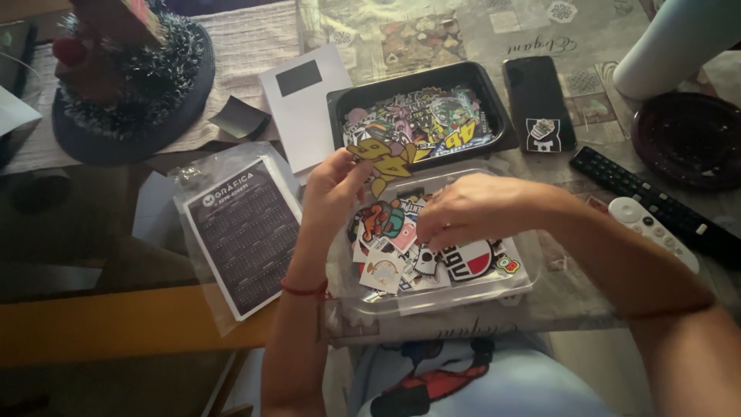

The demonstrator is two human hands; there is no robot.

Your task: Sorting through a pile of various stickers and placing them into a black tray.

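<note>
Left hand (330, 185) is pinching a yellow die-cut sticker (380, 161) by its edge, so it sticks out at about 2 o'clock from the fingertips. Right hand (471, 210) has fingers curled together, picking into the glossy sticker pile (401, 247) in a clear plastic tray (515, 287). Black tray (494, 96) of more stickers at 12, dark phone (538, 102) and remotes (656, 205) toward 2–3, bagged calendar card (243, 235) at 9.
</note>
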